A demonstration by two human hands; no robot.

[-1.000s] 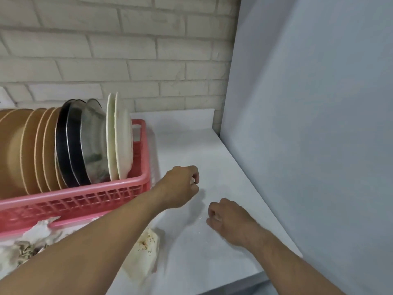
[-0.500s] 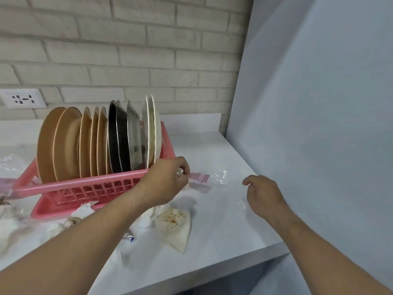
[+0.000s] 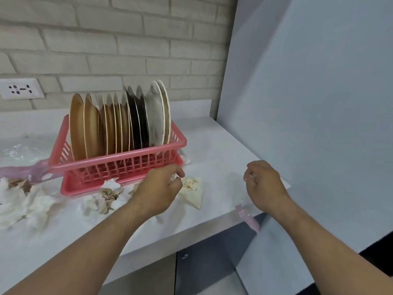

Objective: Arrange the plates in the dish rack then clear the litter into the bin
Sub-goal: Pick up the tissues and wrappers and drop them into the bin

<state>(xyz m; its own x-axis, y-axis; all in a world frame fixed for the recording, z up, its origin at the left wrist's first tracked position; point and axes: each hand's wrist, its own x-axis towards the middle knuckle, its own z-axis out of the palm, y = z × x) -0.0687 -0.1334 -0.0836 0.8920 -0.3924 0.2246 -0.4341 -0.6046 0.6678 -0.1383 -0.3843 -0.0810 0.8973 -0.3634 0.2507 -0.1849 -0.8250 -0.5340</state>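
Pink rack [image 3: 119, 165] holds brown plates [image 3: 89, 126], black plates [image 3: 136, 122], white plates [image 3: 158, 116]; napkin [image 3: 192, 190] is white, brown-speckled.

Nothing here can be read as text, brand, number or sign. The wall socket [image 3: 21, 88] shows only its pin holes, and the dark mark near the rim of the white plate [image 3: 156, 116] (a small, blurred motif) forms no letters.

Dish rack [image 3: 119, 157]: pink plastic, slight sheen. Plates [image 3: 93, 126]: smooth, glossy glaze. Litter [image 3: 108, 194]: crumpled, matt paper. Tabletop [image 3: 217, 145]: smooth, pale, matt. Brick wall [image 3: 106, 50]: rough, painted.
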